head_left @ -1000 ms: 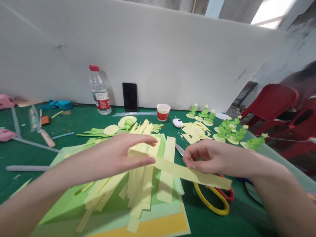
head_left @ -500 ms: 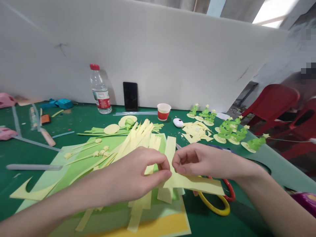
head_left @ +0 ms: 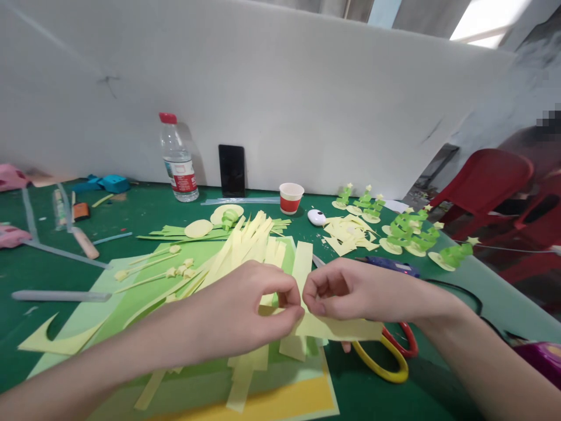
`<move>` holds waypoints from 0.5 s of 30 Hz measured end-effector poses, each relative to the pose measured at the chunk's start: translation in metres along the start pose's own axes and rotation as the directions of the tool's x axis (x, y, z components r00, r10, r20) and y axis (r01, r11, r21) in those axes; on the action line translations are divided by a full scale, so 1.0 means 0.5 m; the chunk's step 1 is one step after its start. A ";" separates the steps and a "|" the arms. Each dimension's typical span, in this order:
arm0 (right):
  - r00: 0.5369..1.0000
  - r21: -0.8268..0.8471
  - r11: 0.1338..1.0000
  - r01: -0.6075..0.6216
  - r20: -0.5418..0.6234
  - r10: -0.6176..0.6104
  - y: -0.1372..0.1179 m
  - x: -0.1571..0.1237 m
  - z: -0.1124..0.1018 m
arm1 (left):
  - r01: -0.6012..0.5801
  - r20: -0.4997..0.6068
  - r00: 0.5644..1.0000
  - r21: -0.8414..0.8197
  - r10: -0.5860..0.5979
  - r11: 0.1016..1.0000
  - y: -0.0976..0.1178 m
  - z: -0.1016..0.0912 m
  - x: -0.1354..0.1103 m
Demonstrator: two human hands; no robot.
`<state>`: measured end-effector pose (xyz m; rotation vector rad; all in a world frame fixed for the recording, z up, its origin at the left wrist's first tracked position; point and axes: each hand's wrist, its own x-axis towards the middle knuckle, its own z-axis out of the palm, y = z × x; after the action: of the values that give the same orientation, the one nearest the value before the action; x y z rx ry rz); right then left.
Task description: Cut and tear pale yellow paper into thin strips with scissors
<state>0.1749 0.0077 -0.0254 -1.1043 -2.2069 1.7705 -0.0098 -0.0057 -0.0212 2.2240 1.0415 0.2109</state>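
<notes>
My left hand and my right hand meet over the table's middle, both pinched on one pale yellow paper strip. The strip runs from the fingertips out to the right, under my right hand. Below the hands lies a loose pile of yellow strips on stacked green and yellow sheets. Scissors with yellow and red handles lie just under my right wrist.
A water bottle, a black phone and a red paper cup stand along the white wall. Small green paper trees and yellow offcuts sit right. A blue glue gun, glue sticks, red chairs.
My left hand has slid right along the strip until its fingertips meet the right hand's. The strip's free end now sticks out shorter to the right.
</notes>
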 end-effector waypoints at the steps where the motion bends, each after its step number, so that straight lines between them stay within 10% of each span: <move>1: 1.000 -0.014 1.000 -0.003 0.006 0.003 0.001 0.001 -0.001 | 0.001 0.006 1.000 -0.004 -0.001 1.000 0.000 0.000 -0.001; 15: 0.992 0.118 0.989 -0.090 0.095 0.079 -0.014 -0.031 -0.017 | -0.024 -0.087 0.996 -0.010 0.023 1.000 -0.007 -0.031 -0.016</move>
<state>0.1873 0.0048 -0.0112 -1.1290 -2.0963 1.9984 -0.0234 -0.0021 -0.0104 2.2350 1.0573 0.3255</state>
